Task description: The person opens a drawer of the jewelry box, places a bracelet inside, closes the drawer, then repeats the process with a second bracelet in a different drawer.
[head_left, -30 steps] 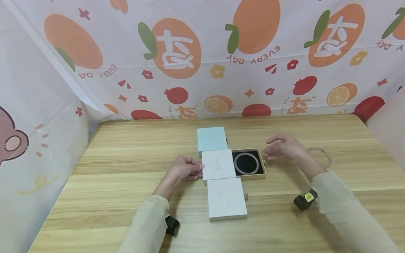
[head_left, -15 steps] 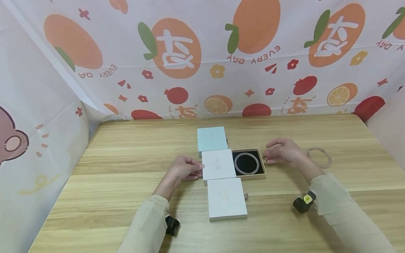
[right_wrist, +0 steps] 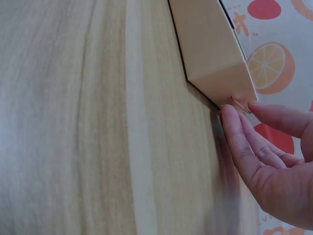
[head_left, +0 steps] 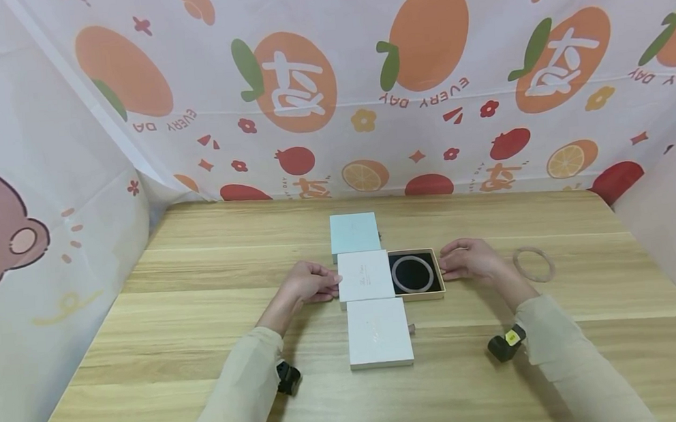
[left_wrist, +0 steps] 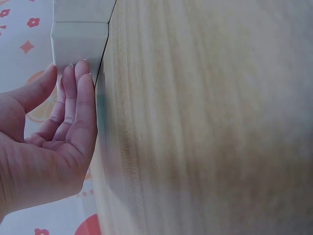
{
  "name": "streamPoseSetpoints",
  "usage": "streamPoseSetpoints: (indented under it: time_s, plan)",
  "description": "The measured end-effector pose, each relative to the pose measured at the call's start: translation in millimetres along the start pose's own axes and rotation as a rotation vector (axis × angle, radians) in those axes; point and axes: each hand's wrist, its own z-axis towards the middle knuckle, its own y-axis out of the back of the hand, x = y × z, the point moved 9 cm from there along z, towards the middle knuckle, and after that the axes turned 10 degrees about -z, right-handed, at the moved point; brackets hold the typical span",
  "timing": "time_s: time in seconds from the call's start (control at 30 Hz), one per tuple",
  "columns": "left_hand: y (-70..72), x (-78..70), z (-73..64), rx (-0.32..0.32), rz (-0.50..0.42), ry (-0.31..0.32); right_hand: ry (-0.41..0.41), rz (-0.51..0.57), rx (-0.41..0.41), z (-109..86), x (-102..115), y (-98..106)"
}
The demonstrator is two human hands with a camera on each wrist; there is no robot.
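Note:
In the head view my left hand [head_left: 312, 282] is at the left end of a white drawer-style box [head_left: 365, 276]. The left wrist view has its fingertips against that box's end face [left_wrist: 80, 44], the thumb at the upper edge. The box's tray [head_left: 440, 293] is slid out to the right; a greyish bangle [head_left: 429, 274] lies on its black lining. My right hand [head_left: 469, 258] is at the tray's right end. In the right wrist view its fingertips reach the tray's cream end wall [right_wrist: 220, 85], around a thin ribbon loop [right_wrist: 238, 103].
A light blue box [head_left: 354, 233] stands behind the middle one, and another white box [head_left: 378, 332] in front. Farther right, a second greyish ring [head_left: 534, 264] lies on the wooden table [head_left: 203, 299]. A fruit-print cloth [head_left: 357, 59] hangs along the back.
My right hand has moved slightly left and nearer to me, its fingertips coming up to the tray's end. My left hand, the boxes and the tray have kept their places.

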Motion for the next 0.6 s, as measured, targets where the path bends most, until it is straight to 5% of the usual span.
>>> streamPoseSetpoints:
  time_s: [0.6]
  plan:
    - [-0.7, 0.6, 1.2, 0.006, -0.001, -0.004, 0.014, -0.009, -0.046, 2.3, -2.1, -1.9]
